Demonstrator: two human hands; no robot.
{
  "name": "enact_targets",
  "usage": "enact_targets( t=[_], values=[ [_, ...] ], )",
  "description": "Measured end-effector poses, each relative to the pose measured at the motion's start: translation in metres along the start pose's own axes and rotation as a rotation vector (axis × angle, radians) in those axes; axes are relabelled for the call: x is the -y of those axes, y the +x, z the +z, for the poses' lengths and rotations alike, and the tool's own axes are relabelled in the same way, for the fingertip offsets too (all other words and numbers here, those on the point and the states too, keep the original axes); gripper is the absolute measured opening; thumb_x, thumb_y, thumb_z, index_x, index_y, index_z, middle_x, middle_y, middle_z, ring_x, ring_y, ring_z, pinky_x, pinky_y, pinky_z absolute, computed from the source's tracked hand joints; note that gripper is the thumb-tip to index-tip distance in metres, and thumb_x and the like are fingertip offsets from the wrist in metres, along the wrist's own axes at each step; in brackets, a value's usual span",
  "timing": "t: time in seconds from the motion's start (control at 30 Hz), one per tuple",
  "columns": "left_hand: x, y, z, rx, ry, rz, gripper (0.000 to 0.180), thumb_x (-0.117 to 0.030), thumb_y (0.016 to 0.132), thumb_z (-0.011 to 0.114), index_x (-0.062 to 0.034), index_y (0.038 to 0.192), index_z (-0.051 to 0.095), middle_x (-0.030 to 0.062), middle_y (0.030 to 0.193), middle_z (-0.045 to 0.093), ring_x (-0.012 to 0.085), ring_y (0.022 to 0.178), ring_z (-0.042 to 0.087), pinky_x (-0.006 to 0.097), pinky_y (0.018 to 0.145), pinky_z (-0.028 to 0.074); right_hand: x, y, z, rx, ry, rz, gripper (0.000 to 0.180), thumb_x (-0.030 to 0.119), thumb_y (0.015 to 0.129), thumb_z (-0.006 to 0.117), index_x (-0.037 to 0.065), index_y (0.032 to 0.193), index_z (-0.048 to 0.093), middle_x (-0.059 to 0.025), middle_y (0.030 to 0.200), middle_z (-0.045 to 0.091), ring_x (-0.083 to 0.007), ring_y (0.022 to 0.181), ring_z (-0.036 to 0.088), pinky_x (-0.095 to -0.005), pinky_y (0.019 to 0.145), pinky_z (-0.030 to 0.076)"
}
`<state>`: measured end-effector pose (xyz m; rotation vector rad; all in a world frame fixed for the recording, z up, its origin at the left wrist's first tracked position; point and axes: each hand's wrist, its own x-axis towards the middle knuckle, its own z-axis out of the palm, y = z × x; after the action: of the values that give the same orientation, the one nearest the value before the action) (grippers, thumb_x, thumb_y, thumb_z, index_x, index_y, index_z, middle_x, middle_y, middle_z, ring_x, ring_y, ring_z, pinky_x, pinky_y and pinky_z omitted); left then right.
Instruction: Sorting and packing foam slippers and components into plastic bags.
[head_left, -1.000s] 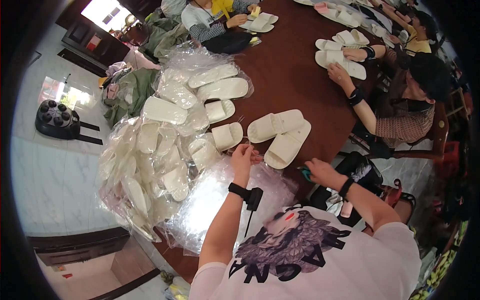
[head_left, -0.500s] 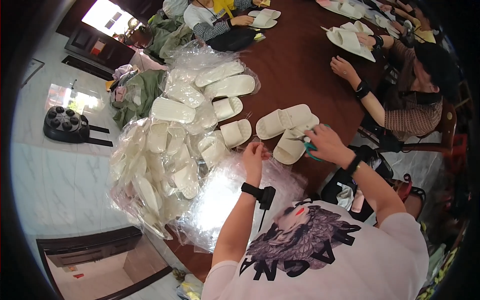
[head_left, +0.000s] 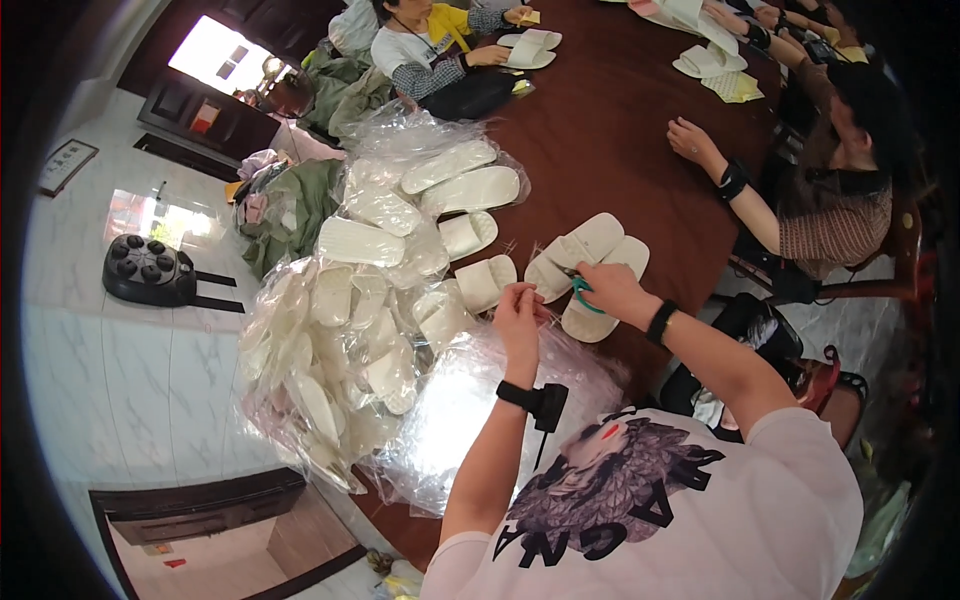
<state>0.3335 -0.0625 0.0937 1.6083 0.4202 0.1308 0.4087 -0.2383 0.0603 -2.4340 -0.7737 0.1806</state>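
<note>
My right hand (head_left: 614,289) grips a pair of scissors (head_left: 581,291) with teal handles, its fingers wrapped round them. The scissors are over a pair of cream slide slippers (head_left: 592,238) on the table, and the hand partly hides the nearer slipper. To the left, my left hand (head_left: 519,318) is closed in a pinch. Whatever sits between its fingertips is too small to make out. Just beyond that hand lies another cream slipper (head_left: 488,282), with a similar slipper (head_left: 468,233) farther back.
A big heap of slippers in clear plastic bags (head_left: 350,320) covers the table's left side. Shiny plastic film (head_left: 450,400) lies under my left forearm. On the brown table (head_left: 600,130), a co-worker's arm (head_left: 745,205) rests at the right edge. Another person (head_left: 430,55) handles slippers (head_left: 530,48) at the far side.
My right hand has moved left with the scissors, closer to my left hand. My left hand stays pinched. At the far right, a co-worker has shifted slippers farther away. The view has turned slightly.
</note>
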Motion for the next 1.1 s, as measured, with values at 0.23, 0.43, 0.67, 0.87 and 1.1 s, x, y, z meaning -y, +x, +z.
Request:
enact_targets(
  t=[0.23, 0.43, 0.67, 0.87, 1.1],
  values=[
    [-0.113, -0.079, -0.046, -0.144, -0.396, 0.27, 0.011, -0.012, 0.099, 0.05, -0.0037, 0.104, 0.056, 0.0038, 0.081, 0.056, 0.0117, 0.066, 0.054, 0.028, 0.065, 0.049, 0.011, -0.045, 0.039, 0.193, 0.361, -0.051, 0.033, 0.021, 0.087, 0.055, 0.01, 0.118, 0.058, -0.021, 0.092, 0.066, -0.0403, 0.088, 0.064, -0.0479, 0.079, 0.05],
    [-0.113, -0.162, -0.141, -0.484, -0.487, 0.302, 0.01, -0.011, 0.099, 0.051, -0.0038, 0.103, 0.056, 0.0031, 0.083, 0.057, 0.0097, 0.067, 0.053, 0.024, 0.065, 0.048, -0.056, 0.038, 0.034, -0.035, -0.1, 0.124, 0.037, 0.014, 0.088, 0.05, 0.012, 0.125, 0.054, -0.021, 0.082, 0.066, -0.0414, 0.078, 0.063, -0.0532, 0.071, 0.048],
    [0.006, -0.258, -0.211, -0.977, -0.481, 0.15, 0.009, -0.01, 0.097, 0.054, -0.0043, 0.101, 0.059, 0.0033, 0.084, 0.06, 0.0101, 0.067, 0.058, 0.026, 0.064, 0.053, -0.051, 0.048, -0.013, -0.191, -0.054, 0.013, 0.052, 0.015, 0.087, 0.056, 0.005, 0.137, 0.044, -0.0201, 0.119, 0.059, -0.0359, 0.11, 0.057, -0.0417, 0.093, 0.045],
    [0.067, -0.303, -0.206, -1.075, -0.665, 0.134, 0.008, -0.011, 0.098, 0.053, -0.0053, 0.1, 0.059, 0.0011, 0.085, 0.059, 0.0108, 0.073, 0.058, 0.027, 0.068, 0.051, 0.105, -0.021, -0.024, -0.033, 0.49, -0.181, 0.051, -0.001, 0.084, 0.053, 0.002, 0.135, 0.048, -0.0172, 0.126, 0.056, -0.0295, 0.118, 0.054, -0.036, 0.1, 0.04],
    [0.05, -0.352, -0.274, -1.221, -0.792, 0.377, 0.01, -0.01, 0.097, 0.054, -0.0034, 0.104, 0.058, 0.0032, 0.086, 0.062, 0.0128, 0.071, 0.059, 0.028, 0.067, 0.052, 0.184, -0.087, 0.008, 0.374, 0.092, -0.645, 0.053, 0.001, 0.078, 0.063, 0.01, 0.129, 0.053, -0.0135, 0.102, 0.06, -0.0302, 0.092, 0.061, -0.0401, 0.076, 0.048]
  ],
)
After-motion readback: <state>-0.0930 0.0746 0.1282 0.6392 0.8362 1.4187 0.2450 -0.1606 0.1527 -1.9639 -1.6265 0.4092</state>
